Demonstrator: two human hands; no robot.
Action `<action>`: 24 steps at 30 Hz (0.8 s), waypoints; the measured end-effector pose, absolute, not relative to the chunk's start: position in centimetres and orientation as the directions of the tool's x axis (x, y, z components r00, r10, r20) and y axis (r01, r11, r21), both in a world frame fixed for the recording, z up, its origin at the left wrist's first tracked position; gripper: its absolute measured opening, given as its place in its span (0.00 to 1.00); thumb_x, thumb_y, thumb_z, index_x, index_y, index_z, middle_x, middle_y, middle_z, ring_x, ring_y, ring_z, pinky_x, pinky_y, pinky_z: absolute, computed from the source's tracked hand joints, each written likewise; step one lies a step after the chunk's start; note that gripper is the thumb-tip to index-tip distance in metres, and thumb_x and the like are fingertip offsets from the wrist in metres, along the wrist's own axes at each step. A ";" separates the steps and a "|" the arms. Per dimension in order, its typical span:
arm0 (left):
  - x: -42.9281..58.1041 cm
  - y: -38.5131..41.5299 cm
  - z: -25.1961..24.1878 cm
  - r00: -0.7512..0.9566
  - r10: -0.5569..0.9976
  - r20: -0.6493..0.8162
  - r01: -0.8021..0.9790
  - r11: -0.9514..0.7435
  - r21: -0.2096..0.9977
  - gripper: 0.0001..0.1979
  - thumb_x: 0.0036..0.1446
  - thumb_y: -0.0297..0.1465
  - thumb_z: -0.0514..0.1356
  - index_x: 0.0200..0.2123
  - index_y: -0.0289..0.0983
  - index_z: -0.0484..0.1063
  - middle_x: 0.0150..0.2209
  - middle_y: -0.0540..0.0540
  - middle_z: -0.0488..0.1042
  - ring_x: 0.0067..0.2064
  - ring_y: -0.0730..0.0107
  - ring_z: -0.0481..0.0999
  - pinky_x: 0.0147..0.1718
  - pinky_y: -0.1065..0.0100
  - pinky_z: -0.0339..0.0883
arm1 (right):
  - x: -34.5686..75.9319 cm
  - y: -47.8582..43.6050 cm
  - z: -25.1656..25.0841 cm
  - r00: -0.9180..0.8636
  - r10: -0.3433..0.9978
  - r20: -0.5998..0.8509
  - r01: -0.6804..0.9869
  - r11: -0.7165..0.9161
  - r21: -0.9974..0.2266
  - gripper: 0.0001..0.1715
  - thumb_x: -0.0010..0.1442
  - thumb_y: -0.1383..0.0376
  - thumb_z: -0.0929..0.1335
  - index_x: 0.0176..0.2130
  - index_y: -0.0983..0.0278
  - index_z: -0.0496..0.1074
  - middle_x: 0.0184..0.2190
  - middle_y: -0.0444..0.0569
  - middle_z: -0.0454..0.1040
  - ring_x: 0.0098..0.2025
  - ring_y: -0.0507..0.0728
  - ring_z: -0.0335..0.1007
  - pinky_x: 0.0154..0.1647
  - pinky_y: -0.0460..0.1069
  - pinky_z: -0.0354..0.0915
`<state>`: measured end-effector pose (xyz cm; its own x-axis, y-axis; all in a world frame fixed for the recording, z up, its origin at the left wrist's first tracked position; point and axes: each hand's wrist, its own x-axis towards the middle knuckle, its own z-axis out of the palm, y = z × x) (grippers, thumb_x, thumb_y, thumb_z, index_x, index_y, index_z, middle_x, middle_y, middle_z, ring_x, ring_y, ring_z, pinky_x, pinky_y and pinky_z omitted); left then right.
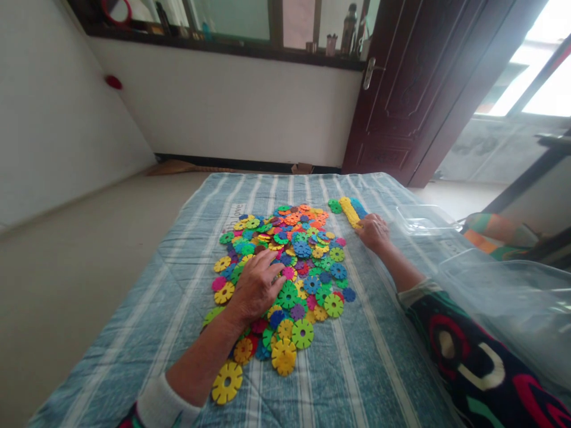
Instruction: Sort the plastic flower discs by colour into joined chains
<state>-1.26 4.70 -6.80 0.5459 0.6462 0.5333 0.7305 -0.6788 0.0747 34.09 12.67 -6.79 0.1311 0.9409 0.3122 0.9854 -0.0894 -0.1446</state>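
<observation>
A wide pile of colourful notched plastic discs (302, 248) lies spread on the cloth-covered table. My left hand (259, 284) rests on the pile's left-middle part, palm down, its fingers loosely spread and bent over the discs; nothing shows held in it. Farther right, my right hand (375, 232) touches the near end of a row of stacked yellow discs (348, 211) lying on its side. Its fingers are closed together there, and what they pinch is hidden. A row of blue discs (358, 206) lies along the yellow one. Green discs (334, 206) sit just left of them.
A clear plastic lid or tray (422, 224) and a larger clear box (504, 285) stand on the right. Blue striped cloth (178, 303) covers the table. A printed label (238, 210) shows at the pile's far left. Beyond are a wooden door (401, 89) and a windowsill.
</observation>
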 end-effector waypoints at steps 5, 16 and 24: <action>-1.1 4.4 -6.6 0.540 0.667 0.514 0.740 -0.667 0.086 0.08 0.57 0.31 0.59 0.37 0.36 0.77 0.50 0.37 0.73 0.55 0.51 0.69 0.54 0.50 0.67 | 31.4 11.0 -6.5 -0.003 0.905 0.426 0.976 0.095 -0.196 0.10 0.59 0.64 0.68 0.38 0.63 0.79 0.45 0.56 0.73 0.53 0.65 0.63 0.52 0.58 0.59; -1.2 4.4 -6.8 0.528 0.659 0.535 0.706 -0.691 0.155 0.09 0.57 0.27 0.56 0.38 0.35 0.75 0.49 0.36 0.73 0.54 0.55 0.70 0.55 0.52 0.67 | 20.3 6.2 -6.2 -0.583 0.672 0.456 0.657 0.721 -0.221 0.03 0.57 0.66 0.72 0.33 0.60 0.79 0.46 0.53 0.72 0.54 0.62 0.63 0.54 0.57 0.62; -0.9 4.5 -6.8 0.506 0.637 0.581 0.692 -0.703 0.168 0.10 0.59 0.25 0.53 0.37 0.35 0.75 0.45 0.39 0.75 0.51 0.58 0.72 0.52 0.54 0.69 | 20.4 4.1 -4.4 -0.634 0.744 0.210 0.687 0.667 -0.288 0.13 0.48 0.62 0.77 0.37 0.60 0.80 0.58 0.56 0.65 0.63 0.71 0.52 0.59 0.66 0.56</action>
